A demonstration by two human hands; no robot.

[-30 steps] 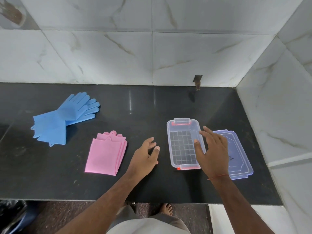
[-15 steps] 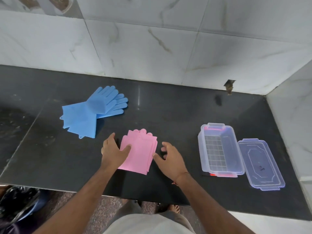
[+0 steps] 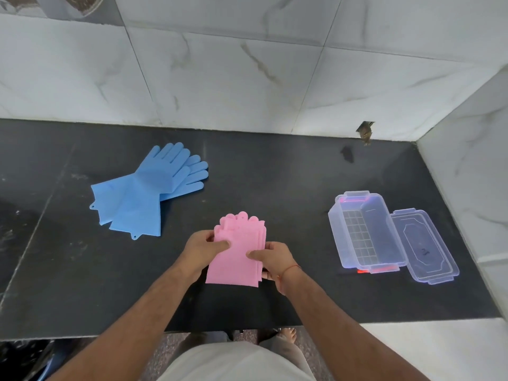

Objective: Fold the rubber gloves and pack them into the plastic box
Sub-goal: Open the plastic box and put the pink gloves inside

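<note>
A: Pink gloves (image 3: 235, 257), folded stack, now being held at both sides. Left hand (image 3: 203, 248) and right hand (image 3: 272, 260) are each pinching an edge, thumb on top, fingers underneath. Half a second ago both hands were only arriving beside it.

B: Lifted off the table (image 3: 275, 182)?

A: Can't tell. It's lying near the front edge, between the blue gloves (image 3: 143, 193) and the plastic box (image 3: 365, 232), well apart from both.

B: So grip is closing, not spread.

A: Yes, both are pinching the pink stack. A second ago the hands were over by the box; now they're back at the gloves. Reading: fold looks done, the pick-up for packing is starting.

B: Box ready?

A: Open, nothing inside, lid (image 3: 426, 248) lying just beside it on the right. Blue pair is still unfolded, so the task is under halfway.
</note>
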